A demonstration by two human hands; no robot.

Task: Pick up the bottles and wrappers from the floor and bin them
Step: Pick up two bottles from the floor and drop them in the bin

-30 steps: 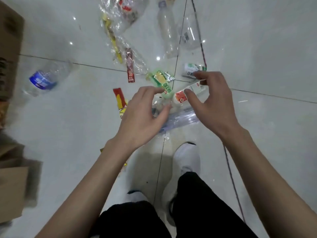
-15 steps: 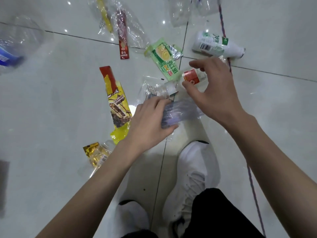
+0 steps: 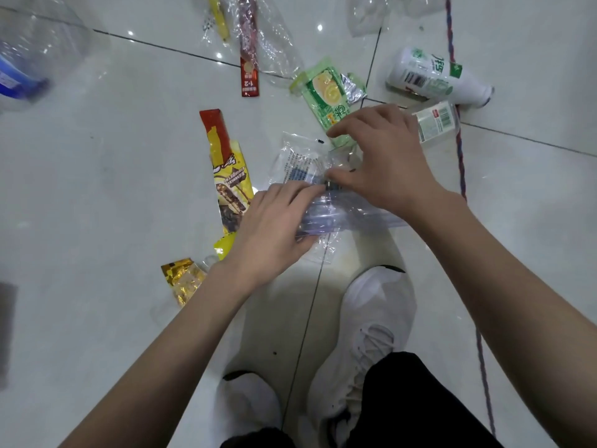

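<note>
My left hand (image 3: 274,227) grips a crumpled clear bluish plastic bottle (image 3: 342,218) just above the floor. My right hand (image 3: 384,160) is beside it with curled fingers, its thumb on a clear printed wrapper (image 3: 300,160) and its forefinger over a green wrapper (image 3: 326,92). A small labelled bottle (image 3: 436,124) sticks out from behind that hand, its near end hidden. Also on the tiles lie a yellow and red wrapper (image 3: 226,176), a gold wrapper (image 3: 182,279), a thin red wrapper (image 3: 249,76) and a white bottle (image 3: 433,79).
A large clear bottle with a blue label (image 3: 29,59) lies at the far left. More clear plastic (image 3: 365,14) lies at the top. A purple cord (image 3: 460,156) runs down the right side. My white shoes (image 3: 371,334) stand right below my hands.
The view has dropped closer to the floor. My left hand closed round the bluish plastic bottle. My right hand slid left onto the wrappers, so the small bottle now shows at its far side.
</note>
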